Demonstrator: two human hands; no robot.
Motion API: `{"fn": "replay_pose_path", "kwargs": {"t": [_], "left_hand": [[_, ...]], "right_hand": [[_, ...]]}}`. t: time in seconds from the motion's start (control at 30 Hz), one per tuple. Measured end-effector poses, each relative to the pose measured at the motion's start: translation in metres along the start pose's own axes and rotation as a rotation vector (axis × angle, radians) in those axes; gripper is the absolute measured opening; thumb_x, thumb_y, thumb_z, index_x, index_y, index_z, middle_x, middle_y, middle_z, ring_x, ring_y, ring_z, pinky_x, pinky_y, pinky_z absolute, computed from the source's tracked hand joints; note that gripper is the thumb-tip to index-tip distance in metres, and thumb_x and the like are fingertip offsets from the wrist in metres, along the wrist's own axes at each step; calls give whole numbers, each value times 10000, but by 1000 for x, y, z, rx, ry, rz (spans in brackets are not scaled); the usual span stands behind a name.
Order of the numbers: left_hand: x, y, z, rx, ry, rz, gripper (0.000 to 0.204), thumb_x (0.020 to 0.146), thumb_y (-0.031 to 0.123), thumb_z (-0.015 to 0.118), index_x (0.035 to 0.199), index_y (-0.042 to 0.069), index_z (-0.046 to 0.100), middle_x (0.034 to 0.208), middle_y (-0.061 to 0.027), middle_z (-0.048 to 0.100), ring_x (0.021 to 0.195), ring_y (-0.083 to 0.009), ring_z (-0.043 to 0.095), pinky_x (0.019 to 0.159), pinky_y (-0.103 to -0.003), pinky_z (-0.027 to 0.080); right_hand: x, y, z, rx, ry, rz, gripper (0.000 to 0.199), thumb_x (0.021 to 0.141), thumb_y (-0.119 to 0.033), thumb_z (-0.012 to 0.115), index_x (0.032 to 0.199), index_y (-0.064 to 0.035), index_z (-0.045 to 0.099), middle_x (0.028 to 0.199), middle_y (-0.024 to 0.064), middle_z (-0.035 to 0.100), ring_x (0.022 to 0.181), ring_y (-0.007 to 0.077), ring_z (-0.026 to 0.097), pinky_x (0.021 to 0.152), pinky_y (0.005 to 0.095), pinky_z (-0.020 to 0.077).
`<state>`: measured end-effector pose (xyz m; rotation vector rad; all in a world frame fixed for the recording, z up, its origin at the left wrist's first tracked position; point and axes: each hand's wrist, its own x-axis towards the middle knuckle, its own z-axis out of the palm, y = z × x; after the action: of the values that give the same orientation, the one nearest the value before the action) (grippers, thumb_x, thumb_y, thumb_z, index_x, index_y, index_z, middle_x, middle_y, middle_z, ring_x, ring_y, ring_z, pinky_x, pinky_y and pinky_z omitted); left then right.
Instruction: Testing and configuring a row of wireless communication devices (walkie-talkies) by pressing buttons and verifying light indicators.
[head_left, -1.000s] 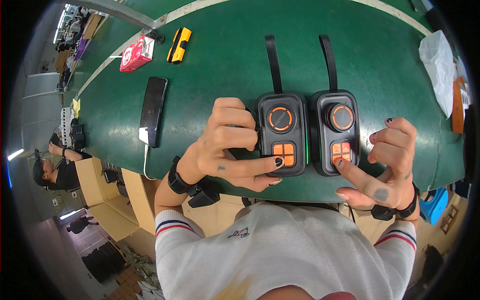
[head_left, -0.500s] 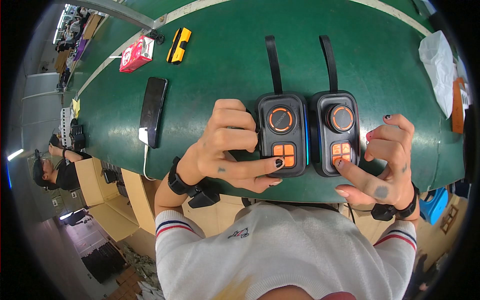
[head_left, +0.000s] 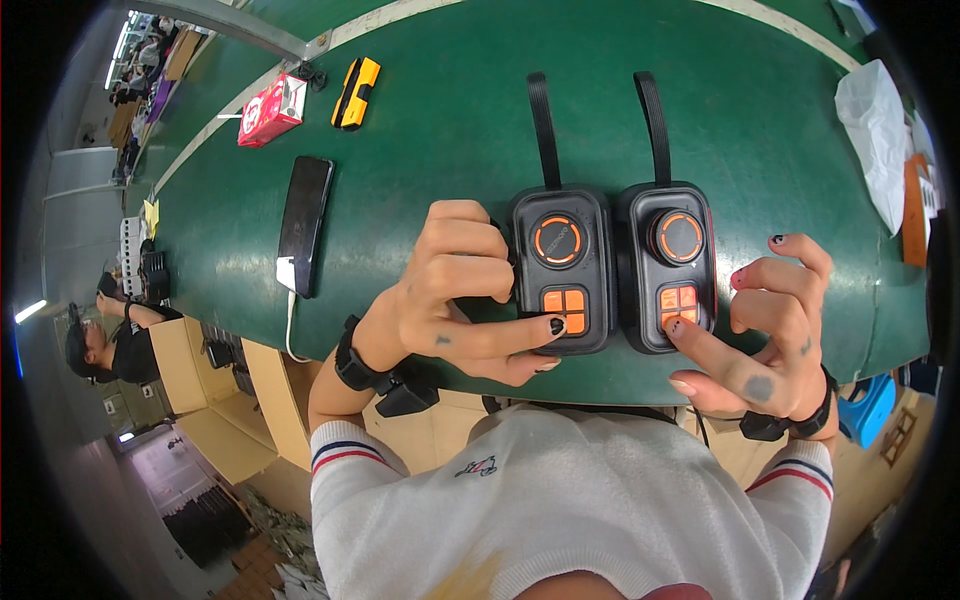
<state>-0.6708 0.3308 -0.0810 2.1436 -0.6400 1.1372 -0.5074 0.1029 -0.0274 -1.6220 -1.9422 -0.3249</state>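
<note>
Two black box-shaped devices lie side by side on the green table [head_left: 450, 120], each with a round orange-ringed knob, orange square buttons and a black strap running away from me. My left hand [head_left: 455, 290] wraps the left side of the left device [head_left: 560, 270], its thumb tip resting on that device's orange buttons. My right hand [head_left: 765, 325] hovers at the right edge of the right device [head_left: 668, 265], index fingertip pressing on its orange buttons, other fingers curled and apart. Both wrists wear black bands.
A black phone [head_left: 305, 222] with a white cable lies left of my left hand. Farther back sit a red-and-white box [head_left: 270, 110] and a yellow-and-black tool [head_left: 356, 92]. A white plastic bag [head_left: 880, 130] lies at the right. Another person [head_left: 105, 335] is at the far left.
My right hand has shifted slightly, its index finger now stretched onto the right device's orange buttons. My left hand and both devices have stayed put.
</note>
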Motion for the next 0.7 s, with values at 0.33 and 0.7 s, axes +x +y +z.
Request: {"fn": "replay_pose_path", "kwargs": {"t": [0.33, 0.7], "left_hand": [[-1, 2, 3, 36, 15, -6, 305, 602, 270, 779, 878, 172, 693, 931, -46, 487, 832, -246, 468, 655, -376, 376], [-1, 3, 1, 44, 0, -18, 310, 599, 267, 778, 881, 177, 690, 948, -52, 506, 842, -249, 473, 664, -377, 386]], "right_hand": [[3, 0, 3, 15, 66, 40, 298, 543, -350, 751, 784, -182, 701, 771, 14, 469, 759, 221, 504, 730, 434, 414], [1, 2, 2, 29, 5, 13, 277, 714, -410, 694, 806, -150, 727, 837, 51, 429, 807, 253, 488, 767, 497, 394]]}}
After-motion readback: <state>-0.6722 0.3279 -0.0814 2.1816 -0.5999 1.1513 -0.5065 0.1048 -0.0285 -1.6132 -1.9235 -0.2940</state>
